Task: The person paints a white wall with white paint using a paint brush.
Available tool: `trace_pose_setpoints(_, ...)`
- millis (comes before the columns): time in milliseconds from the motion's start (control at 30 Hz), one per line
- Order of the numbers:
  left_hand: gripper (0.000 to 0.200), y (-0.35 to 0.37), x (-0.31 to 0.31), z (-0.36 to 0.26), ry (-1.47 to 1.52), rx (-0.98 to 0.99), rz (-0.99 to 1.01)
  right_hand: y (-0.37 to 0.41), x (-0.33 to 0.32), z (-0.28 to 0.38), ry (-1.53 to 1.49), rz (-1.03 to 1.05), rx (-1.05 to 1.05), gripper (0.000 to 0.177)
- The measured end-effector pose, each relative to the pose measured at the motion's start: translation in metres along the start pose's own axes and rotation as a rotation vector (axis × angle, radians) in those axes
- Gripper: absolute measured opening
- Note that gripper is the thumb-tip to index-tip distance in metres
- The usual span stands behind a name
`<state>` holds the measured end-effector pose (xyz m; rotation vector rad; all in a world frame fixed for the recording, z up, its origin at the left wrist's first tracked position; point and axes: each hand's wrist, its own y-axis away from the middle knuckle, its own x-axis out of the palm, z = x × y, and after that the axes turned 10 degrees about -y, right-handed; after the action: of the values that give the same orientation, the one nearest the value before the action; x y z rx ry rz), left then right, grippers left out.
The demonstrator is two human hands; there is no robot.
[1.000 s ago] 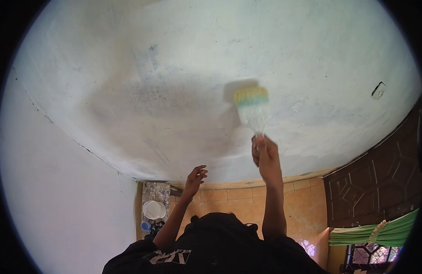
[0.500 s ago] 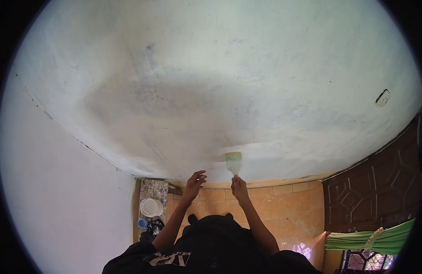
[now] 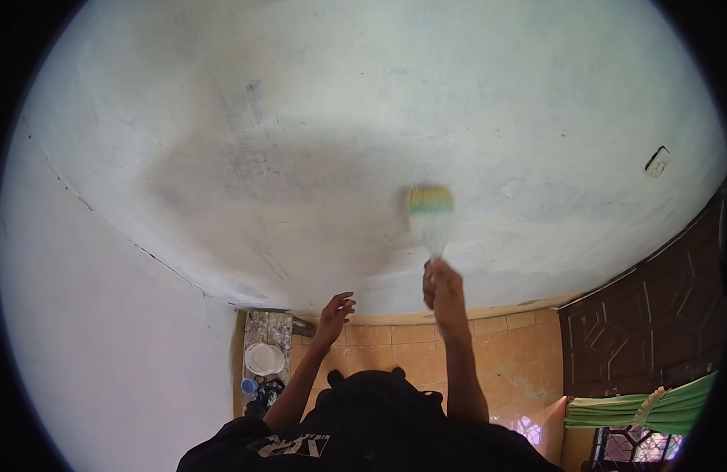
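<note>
My right hand is closed round the handle of a wide paintbrush, its bristles pointing up at the pale wall. The brush has yellowish bristles, a green band and a whitish handle, slightly smeared by motion. Its bristle end overlaps the wall at the edge of a soft shadow. Lower and to the left, my left hand is raised in front of the wall with nothing in it, its fingers apart and a little bent.
At the lower left a paint-spotted bench bears a white tub, with a blue cup close by. Orange floor tiles lie below. On the right are a dark panelled door, a green curtain and a wall socket.
My right hand has swept the paintbrush up and to the right along the wall. My left hand has stayed nearly in place.
</note>
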<state>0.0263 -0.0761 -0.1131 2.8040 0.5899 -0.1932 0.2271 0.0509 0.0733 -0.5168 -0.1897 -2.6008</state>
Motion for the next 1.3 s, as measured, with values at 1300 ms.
trace_pose_setpoints(1300,0.039,-0.007,0.066,-0.019,0.024,-0.004,0.016,-0.047,-0.072,0.004,0.032,0.069,-0.167,0.041)
